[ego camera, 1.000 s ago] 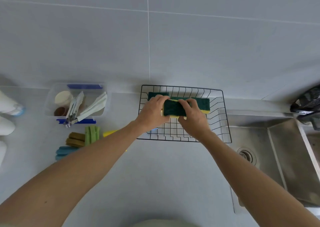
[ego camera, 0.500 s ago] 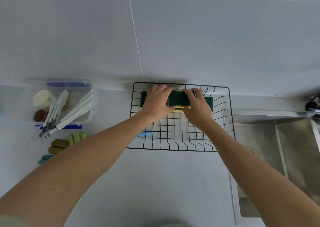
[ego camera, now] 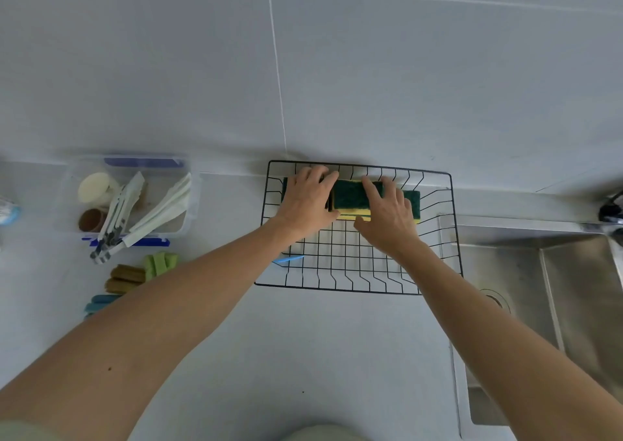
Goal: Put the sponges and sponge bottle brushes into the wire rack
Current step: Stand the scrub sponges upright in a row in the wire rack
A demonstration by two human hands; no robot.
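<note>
Both hands, left hand (ego camera: 308,201) and right hand (ego camera: 387,216), lie flat with fingers spread on green-and-yellow rectangular sponges (ego camera: 350,196) along the back of a black wire rack (ego camera: 337,272).

Both arms extended fwd; L hand (ego camera: 308,201), R hand (ego camera: 387,216) palms down, fingers spread.

A home kitchen: a grey counter (ego camera: 303,356) against a tiled wall (ego camera: 371,70), a steel sink (ego camera: 573,289) with a drain (ego camera: 495,300) and tap (ego camera: 612,209) at the right, a wire rack (ego camera: 354,292) holding sponges (ego camera: 354,196), a plastic tub (ego camera: 135,167) of brushes (ego camera: 158,208)
</note>
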